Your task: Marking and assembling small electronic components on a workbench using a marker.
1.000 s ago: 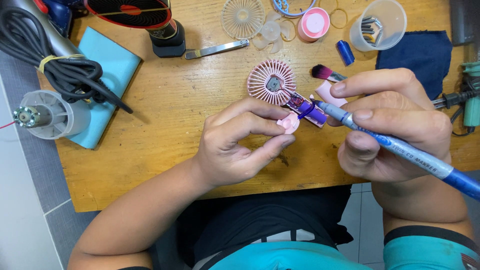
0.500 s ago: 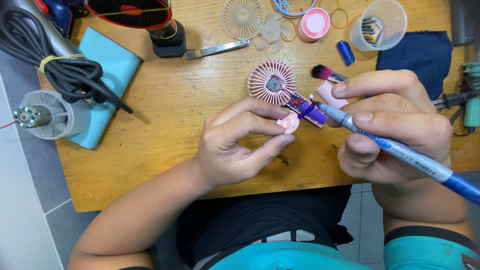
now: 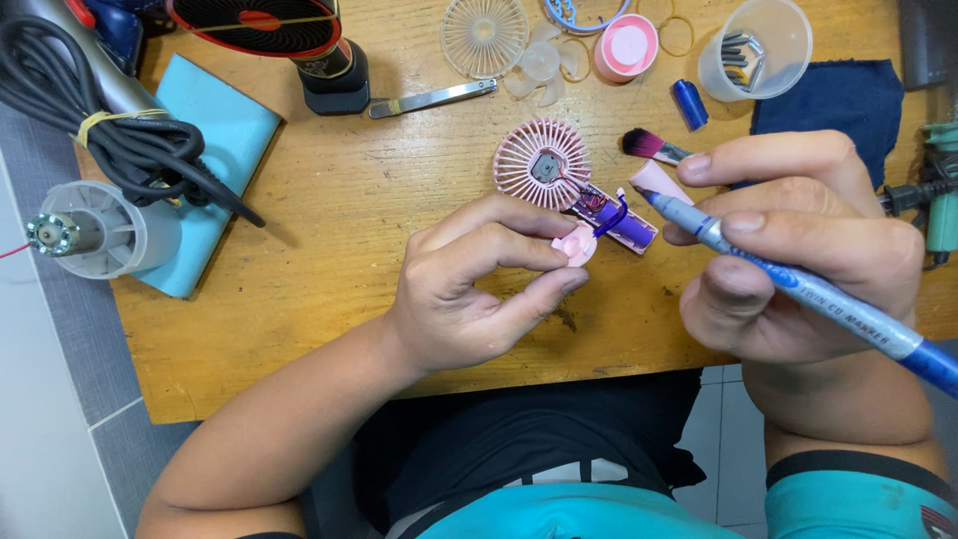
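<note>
The left hand is pinching the fan; the right hand is gripping a marker, seemingly touching its wiring, which could snag and tear loose.

fan: small pink hand fan, opened, lying flat on the wooden table, round ribbed head pointing away from the person
inside: purple battery and thin wires are visible in the open handle
marker: blue and grey marker, held slanted, its tip touching the handle near the battery
</note>
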